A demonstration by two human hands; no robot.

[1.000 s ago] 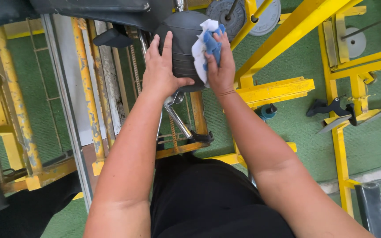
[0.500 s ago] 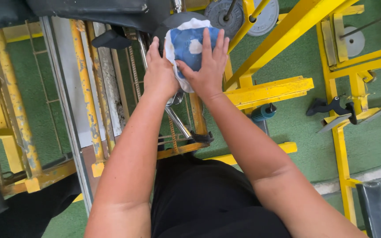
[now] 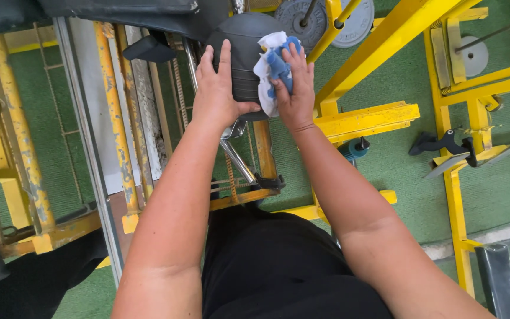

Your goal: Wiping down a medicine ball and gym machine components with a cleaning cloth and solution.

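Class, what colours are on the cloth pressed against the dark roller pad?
Blue and white: the cloth under the right hand, clearest in the head view.

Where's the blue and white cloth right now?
In the head view, the blue and white cloth is near top centre, bunched under the right hand against the right side of the dark grey roller pad, which the left hand steadies.

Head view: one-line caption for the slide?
Left hand steadies a dark padded roller while right hand presses a blue-and-white cloth against its side.
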